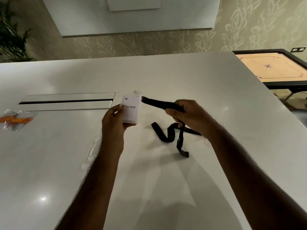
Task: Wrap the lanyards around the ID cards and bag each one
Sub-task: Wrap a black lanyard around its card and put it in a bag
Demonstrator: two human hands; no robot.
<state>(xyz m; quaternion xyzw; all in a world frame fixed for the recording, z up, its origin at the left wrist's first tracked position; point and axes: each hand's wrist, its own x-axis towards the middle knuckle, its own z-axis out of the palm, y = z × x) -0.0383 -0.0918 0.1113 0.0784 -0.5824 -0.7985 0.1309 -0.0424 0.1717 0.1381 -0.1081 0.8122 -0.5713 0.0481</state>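
1. The left hand (114, 121) holds a white ID card (130, 109) upright above the white desk (66, 163), thumb pinching its left edge and fingers curled behind; the printed face is turned to the camera.
2. The right hand (184, 116) is closed round the black lanyard (159, 102) a short way along from the card, so the strap runs taut from the card's top right corner, just beside a small metal clip (135, 92).
3. The rest of the strap hangs out of the right fist and lies in loose, twisted folds on the desk below, its end near the person.
4. The step in hand looks like the start of the wrap. To do it well, the strap should stay flat and under light tension, with each turn laid beside the last across the card's middle so that none slips off a corner.
5. The trailing folds are twisted; letting the strap slide through the right hand would smooth them before they reach the card.
6. A clear bag (90, 155) lies on the desk just left of the left forearm, close enough for bagging.
7. At the desk's far left lies a clear bag with an orange lanyard inside (15, 120), probably one already done.
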